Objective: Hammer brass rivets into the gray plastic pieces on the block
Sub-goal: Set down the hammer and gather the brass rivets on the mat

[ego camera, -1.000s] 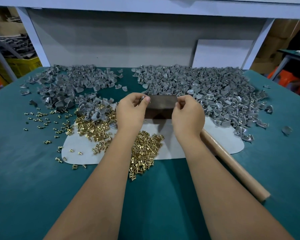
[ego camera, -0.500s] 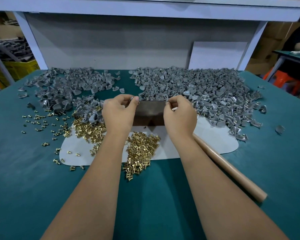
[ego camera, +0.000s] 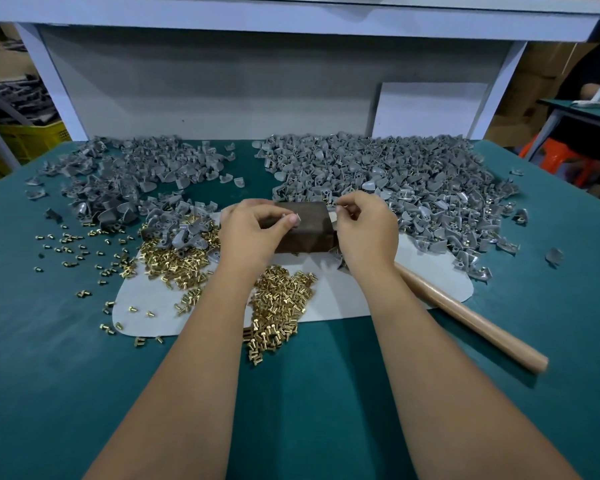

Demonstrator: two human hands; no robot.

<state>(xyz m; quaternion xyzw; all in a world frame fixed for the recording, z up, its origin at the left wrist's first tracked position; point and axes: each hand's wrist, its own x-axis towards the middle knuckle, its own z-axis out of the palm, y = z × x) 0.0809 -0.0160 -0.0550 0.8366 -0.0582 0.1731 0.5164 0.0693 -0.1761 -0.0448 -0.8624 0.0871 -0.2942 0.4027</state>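
Gripping the unmarked dark block [ego camera: 303,233], both hands curl.

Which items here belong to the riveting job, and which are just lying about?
Job: block, rivets, gray pieces, hammer handle, white mat, left hand, right hand.
Lying about: yellow crate, white board, orange stool.

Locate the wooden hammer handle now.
Head view, right side: the wooden hammer handle lies on the green table, running from under the right hand.
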